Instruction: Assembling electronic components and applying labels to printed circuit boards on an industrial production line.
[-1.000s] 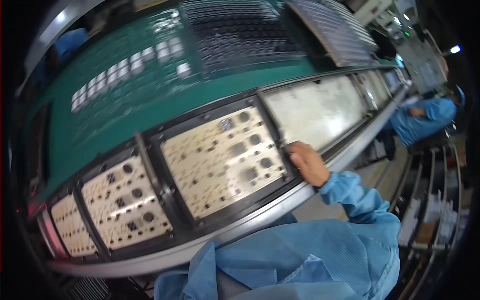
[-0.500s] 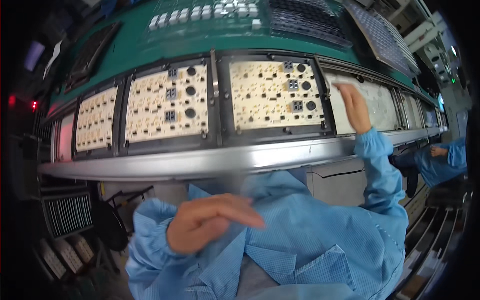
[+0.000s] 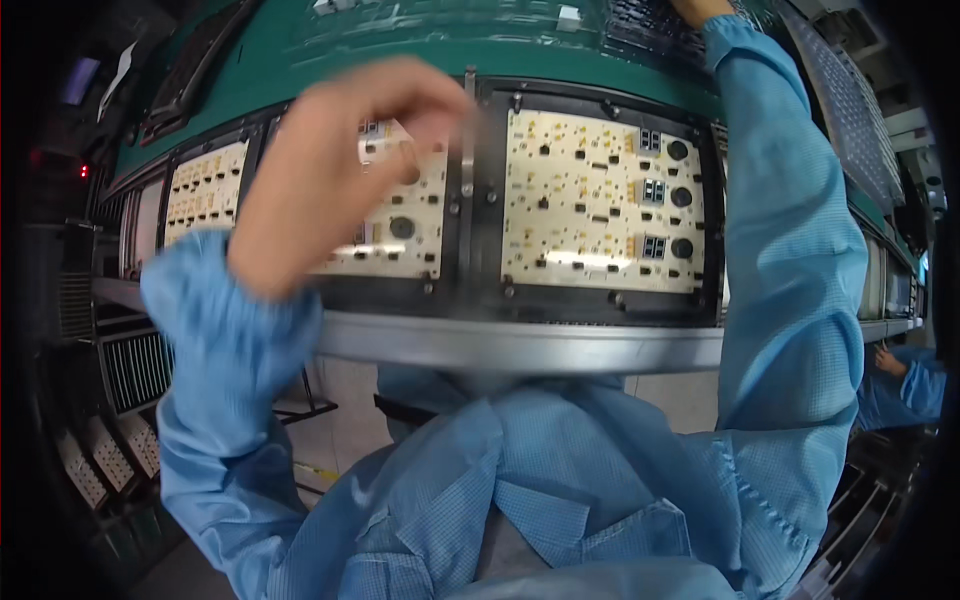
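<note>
My left hand (image 3: 315, 175), smeared by motion, hovers over the middle circuit board (image 3: 425, 215) and hides much of it. Its fingers curve forward and the thumb stands apart from them, with nothing seen between. My right arm stretches far across the bench, right of another circuit board (image 3: 590, 200). At the top edge, my right hand (image 3: 703, 8) is by a dark plastic tray (image 3: 655, 30); its fingers are cut off by the picture's edge. Both boards are cream-coloured, with small black parts, grey square blocks and round black parts, and sit in black frames.
A third board (image 3: 205, 185) lies at the left of the line. A metal rail (image 3: 530, 345) runs along the near edge. On the green mat (image 3: 420, 50) are clear trays and a white block (image 3: 569, 16). Another person's hand (image 3: 888, 362) shows at far right.
My left hand has risen from in front of my body to above the middle board. My right hand has moved from the conveyor's right part up to the trays. The view has shifted.
</note>
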The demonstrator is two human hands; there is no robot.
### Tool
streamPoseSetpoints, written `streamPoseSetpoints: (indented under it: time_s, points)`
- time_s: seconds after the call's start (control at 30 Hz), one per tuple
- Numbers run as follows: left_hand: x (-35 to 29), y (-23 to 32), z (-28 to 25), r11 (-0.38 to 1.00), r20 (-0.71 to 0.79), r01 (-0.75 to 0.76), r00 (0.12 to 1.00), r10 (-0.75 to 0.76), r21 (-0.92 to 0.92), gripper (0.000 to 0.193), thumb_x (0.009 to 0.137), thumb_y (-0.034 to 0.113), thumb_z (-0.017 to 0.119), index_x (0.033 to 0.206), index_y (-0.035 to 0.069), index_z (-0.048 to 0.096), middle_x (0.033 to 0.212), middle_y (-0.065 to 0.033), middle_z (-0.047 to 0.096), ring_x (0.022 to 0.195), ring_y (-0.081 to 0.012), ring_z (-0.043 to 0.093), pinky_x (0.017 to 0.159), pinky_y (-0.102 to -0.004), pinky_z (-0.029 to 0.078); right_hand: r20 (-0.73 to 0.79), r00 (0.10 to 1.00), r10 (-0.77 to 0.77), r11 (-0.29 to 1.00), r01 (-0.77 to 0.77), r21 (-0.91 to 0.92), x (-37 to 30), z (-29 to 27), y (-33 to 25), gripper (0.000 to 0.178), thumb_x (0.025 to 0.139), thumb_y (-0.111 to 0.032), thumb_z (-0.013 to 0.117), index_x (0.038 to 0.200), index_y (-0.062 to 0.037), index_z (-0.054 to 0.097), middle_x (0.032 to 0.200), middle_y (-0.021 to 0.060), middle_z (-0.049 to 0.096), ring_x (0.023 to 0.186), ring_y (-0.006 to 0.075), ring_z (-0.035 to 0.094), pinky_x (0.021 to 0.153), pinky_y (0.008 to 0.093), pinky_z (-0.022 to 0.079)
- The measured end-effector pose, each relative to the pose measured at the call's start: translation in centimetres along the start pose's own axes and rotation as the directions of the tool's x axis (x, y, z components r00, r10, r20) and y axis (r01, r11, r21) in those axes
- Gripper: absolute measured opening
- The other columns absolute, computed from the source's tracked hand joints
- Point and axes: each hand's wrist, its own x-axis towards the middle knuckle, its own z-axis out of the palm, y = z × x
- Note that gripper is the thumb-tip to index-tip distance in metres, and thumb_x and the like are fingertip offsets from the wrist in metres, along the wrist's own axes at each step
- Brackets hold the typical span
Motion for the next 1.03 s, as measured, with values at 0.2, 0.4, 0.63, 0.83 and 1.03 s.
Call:
streamPoseSetpoints:
  time_s: [0.2, 0.4, 0.63, 0.83, 1.03]
  points:
    - [13.5, -10.9, 3.8, 0.839, -0.086, -0.139, 0.973, 0.215, 0.525, 0.026, 0.088, 0.019, 0.055, 0.11, 0.005, 0.058, 0.103, -0.0126, 0.062, 0.095, -0.0298, 0.058, 0.084, -0.0371, 0.045, -0.313, 0.895, 0.317, 0.441, -0.431, -0.787, 4.4, 4.4, -2.8, 0.023, 0.077, -0.03, 0.064, 0.088, -0.0094, 0.067, 0.089, 0.0166, 0.063, 0.086, 0.0344, 0.059, 0.075, 0.0435, 0.047]
    - [18.2, -14.7, 6.3, 0.908, 0.009, 0.047, 0.998, -0.056, 0.417, 0.019, 0.086, 0.023, 0.056, 0.095, 0.006, 0.062, 0.094, -0.014, 0.062, 0.091, -0.0321, 0.058, 0.077, -0.041, 0.045, -0.246, 0.966, 0.078, 0.557, -0.247, -0.793, 1.7, 4.2, -4.7, 0.032, 0.087, -0.03, 0.059, 0.109, -0.007, 0.06, 0.096, 0.0133, 0.06, 0.09, 0.0266, 0.059, 0.081, 0.0328, 0.045]
    - [16.4, -10.2, 5.8, 0.75, -0.024, -0.016, 0.999, 0.043, 0.662, 0.014, 0.079, 0.011, 0.055, 0.091, 0.007, 0.062, 0.087, -0.0138, 0.064, 0.082, -0.029, 0.063, 0.071, -0.0427, 0.05, -0.355, 0.666, 0.656, 0.523, -0.741, -0.421, -21.1, 3.6, -19.8, 0.023, 0.093, -0.012, 0.047, 0.106, 0.0039, 0.058, 0.103, 0.0148, 0.061, 0.096, 0.0194, 0.057, 0.085, 0.0284, 0.041]
    - [6.1, -0.9, 5.6, 0.866, -0.074, -0.343, 0.916, 0.394, 0.365, 0.025, 0.075, 0.019, 0.061, 0.097, 0.007, 0.059, 0.094, -0.006, 0.058, 0.095, -0.0211, 0.054, 0.084, -0.0349, 0.04, -0.545, 0.446, 0.71, 0.53, -0.848, -0.004, -24.1, 7.4, -23.5, 0.028, 0.093, -0.015, 0.045, 0.112, 0.003, 0.055, 0.106, 0.0131, 0.058, 0.099, 0.0204, 0.055, 0.087, 0.0311, 0.042]
    - [-2.5, 4.5, 0.4, 0.986, 0.565, 0.02, 0.818, -0.11, 0.163, 0.05, 0.074, 0.008, 0.067, 0.121, 0.007, 0.051, 0.12, -0.0118, 0.055, 0.106, -0.0281, 0.054, 0.092, -0.0385, 0.042, -0.968, -0.097, 0.229, 0.606, -0.764, 0.22, -28.9, 10.6, -34.0, 0.038, 0.095, -0.031, 0.041, 0.077, -0.0025, 0.059, 0.073, 0.0084, 0.056, 0.063, 0.0134, 0.051, 0.056, 0.0253, 0.04]
